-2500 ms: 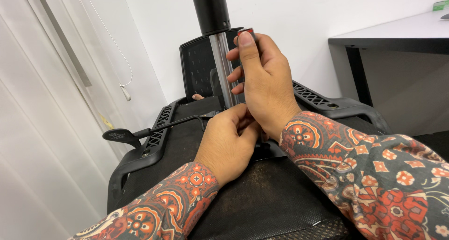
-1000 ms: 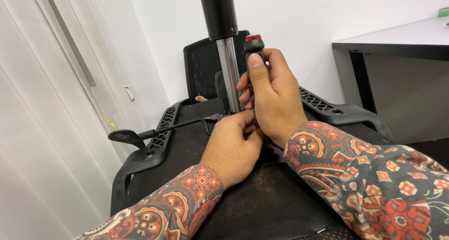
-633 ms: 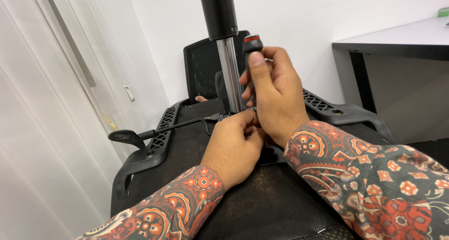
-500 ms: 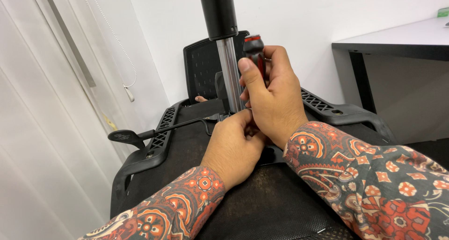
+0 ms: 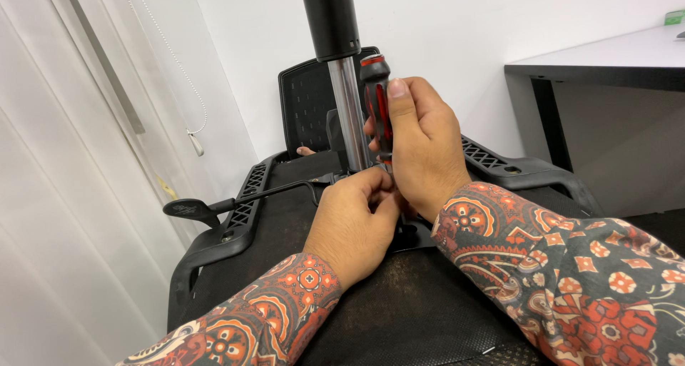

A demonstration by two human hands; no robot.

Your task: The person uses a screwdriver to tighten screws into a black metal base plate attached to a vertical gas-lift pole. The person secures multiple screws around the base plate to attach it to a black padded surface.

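An upturned black office chair (image 5: 442, 316) lies before me, its seat underside facing up. A shiny gas-lift column (image 5: 349, 113) with a black upper sleeve rises from the seat plate. My right hand (image 5: 424, 148) grips a red and black screwdriver (image 5: 376, 95) held upright, just right of the column. My left hand (image 5: 353, 223) pinches the lower shaft of the screwdriver near the seat plate; the tip is hidden by my fingers. Both sleeves are patterned red and black.
A black adjustment lever (image 5: 193, 209) sticks out to the left. Armrests (image 5: 521, 170) flank the seat. A white wall and blinds with a bead cord (image 5: 187, 120) stand on the left. A grey desk (image 5: 606, 59) is at the right.
My right hand has shifted on the screwdriver handle, thumb now on top; the handle has turned a little. My left hand stays at the base.
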